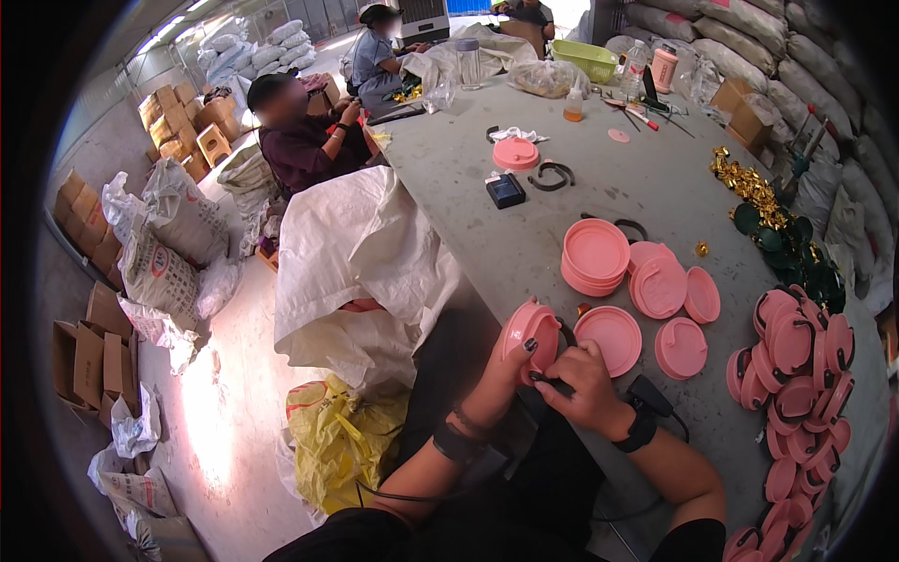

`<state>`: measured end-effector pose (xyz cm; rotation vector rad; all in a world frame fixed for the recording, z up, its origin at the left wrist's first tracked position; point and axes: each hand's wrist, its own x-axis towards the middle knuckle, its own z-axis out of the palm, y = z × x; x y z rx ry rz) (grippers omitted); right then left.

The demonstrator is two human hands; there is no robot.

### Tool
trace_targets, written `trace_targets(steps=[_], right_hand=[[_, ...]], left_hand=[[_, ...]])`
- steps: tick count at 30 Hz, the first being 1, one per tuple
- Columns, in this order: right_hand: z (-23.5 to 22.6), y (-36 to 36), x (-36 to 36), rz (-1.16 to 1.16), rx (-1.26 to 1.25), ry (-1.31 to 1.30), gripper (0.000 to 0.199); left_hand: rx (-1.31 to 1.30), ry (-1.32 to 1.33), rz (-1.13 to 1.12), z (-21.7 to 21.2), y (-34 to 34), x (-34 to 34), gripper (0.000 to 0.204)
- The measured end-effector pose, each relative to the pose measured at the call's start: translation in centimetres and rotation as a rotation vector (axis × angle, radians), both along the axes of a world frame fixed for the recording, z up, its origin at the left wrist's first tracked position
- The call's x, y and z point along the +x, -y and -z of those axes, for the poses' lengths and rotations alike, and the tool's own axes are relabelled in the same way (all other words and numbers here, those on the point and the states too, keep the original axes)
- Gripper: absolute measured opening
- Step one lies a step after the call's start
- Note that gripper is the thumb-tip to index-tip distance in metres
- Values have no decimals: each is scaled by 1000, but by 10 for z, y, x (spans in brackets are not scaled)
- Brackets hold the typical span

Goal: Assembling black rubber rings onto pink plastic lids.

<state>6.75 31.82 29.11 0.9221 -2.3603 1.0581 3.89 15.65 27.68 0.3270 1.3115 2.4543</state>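
Observation:
My left hand (510, 370) holds a round pink plastic lid (530, 330) on edge at the near edge of the grey table (581, 201). My right hand (581, 384) pinches a thin black strap (554, 382) against that lid. Just beyond my hands lie loose pink lids (611, 334), some stacked (595, 255), others flat (680, 347). To my right, rows of pink lids with black straps fitted (796, 365) lean against each other.
A white woven sack (361, 244) hangs off the table's left side, above a yellow bag (337, 440). Two other people sit farther along the left. Black rings (551, 176), a small dark box (506, 190), gold foil pieces (749, 183), bottles and a green basket (585, 58) lie farther back.

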Motion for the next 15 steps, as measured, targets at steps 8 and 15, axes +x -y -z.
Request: trace_targets(steps=[8, 15], right_hand=[[-1, 1, -1, 10, 18, -14, 13], [0, 1, -1, 13, 15, -25, 13]], left_hand=[[-2, -7, 1, 2, 1, 0, 84], [-1, 1, 7, 2, 2, 0, 85]])
